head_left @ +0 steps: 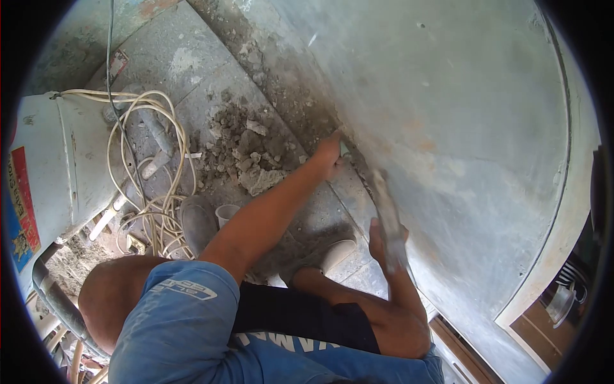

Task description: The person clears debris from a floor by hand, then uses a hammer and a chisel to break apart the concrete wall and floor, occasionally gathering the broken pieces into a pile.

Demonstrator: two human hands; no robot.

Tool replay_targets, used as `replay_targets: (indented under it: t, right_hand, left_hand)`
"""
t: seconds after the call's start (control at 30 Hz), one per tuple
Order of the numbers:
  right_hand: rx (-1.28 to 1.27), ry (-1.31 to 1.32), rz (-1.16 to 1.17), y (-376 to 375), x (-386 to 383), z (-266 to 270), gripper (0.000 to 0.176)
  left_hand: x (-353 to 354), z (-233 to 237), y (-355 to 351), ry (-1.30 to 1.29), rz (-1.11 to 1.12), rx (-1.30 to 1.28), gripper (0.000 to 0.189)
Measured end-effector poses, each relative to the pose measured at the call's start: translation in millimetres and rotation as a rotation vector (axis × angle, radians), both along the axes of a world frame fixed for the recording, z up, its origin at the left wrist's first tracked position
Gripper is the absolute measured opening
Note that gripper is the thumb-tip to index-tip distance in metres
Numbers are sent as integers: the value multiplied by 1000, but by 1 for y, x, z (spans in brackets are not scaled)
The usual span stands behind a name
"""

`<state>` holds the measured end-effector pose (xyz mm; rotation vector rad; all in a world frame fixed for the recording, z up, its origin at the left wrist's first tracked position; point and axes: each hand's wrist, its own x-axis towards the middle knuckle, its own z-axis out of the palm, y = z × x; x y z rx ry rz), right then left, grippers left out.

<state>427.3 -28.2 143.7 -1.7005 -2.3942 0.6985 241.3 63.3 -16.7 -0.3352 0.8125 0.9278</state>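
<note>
Low at the foot of the grey wall, my left hand (pixel 328 155) is closed around a chisel, mostly hidden in the fist; only a pale greenish end (pixel 344 148) shows, close to the wall. My right hand (pixel 378 246) grips a long tool that looks like a hammer (pixel 387 211), smeared by motion. It stands roughly upright along the wall, below and right of my left hand. Beside my left hand, a strip of broken ground (pixel 291 105) runs between the floor tiles and the wall.
A heap of rubble (pixel 246 150) lies on the tiles (pixel 185 64). To the left are a coiled cream cable (pixel 173 128), a white container (pixel 83 153) and a small cup (pixel 226 212). My shoes (pixel 338 255) stand near the rubble. The wall (pixel 460 128) fills the right side.
</note>
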Motion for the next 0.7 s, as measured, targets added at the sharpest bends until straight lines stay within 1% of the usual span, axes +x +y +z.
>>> replay_targets:
  t: [0.03,0.07,0.1,0.17,0.2,0.23,0.27,0.3,0.33,0.4,0.43,0.47,0.53,0.57,0.6,0.63,0.67,0.7]
  right_hand:
    - [140,96,53,1,-1,11,18]
    - [142,103,53,0,2,6,18]
    - [38,115,-32,-2,7,-7,19]
    - [-165,138,-200,-6,15,-34,20]
    - [-157,140,-198,-5,18,-47,20]
    - [-203,17,-158,-2,22,-60,20]
    - [-248,-98,-121,3,14,-64,22]
    - [-179,-40,-109,4,12,-60,20]
    - [-195,-41,-117,-1,12,-52,20]
    - [29,-49,181,-3,14,-36,23]
    - [-59,82,-88,-4,1,-14,19]
    - [-57,83,-89,-3,-4,-7,19]
    - [2,204,-33,-1,-9,-1,17]
    - [-36,-80,-118,-2,-3,-23,18]
    - [-32,-84,-121,-4,6,-41,18]
    - [-167,-148,-116,-1,5,-51,19]
    - [-297,-205,-105,6,3,-56,20]
    - [-273,-225,-31,4,6,-54,22]
  left_hand:
    - [-1,4,-1,3,-2,-6,30]
    - [-1,10,1,14,18,-16,29]
    - [-2,15,1,23,39,-26,29]
    - [-1,8,1,34,45,-39,29]
    - [2,3,2,39,48,-52,29]
    - [9,0,2,39,55,-43,29]
    - [13,-1,2,110,56,-54,28]
    - [12,-5,8,185,67,-64,28]
    - [11,-5,3,185,57,-79,28]
    - [5,1,3,53,72,-23,33]
    - [6,-2,0,48,70,-30,33]
    - [5,-7,0,44,42,-4,32]
    - [2,-15,0,40,14,23,32]
    - [1,-18,1,23,25,23,29]
    - [2,-19,1,3,33,22,27]
    - [6,-13,2,-2,31,27,27]
    - [8,-2,8,91,40,-36,26]
    - [8,7,11,184,45,-105,27]
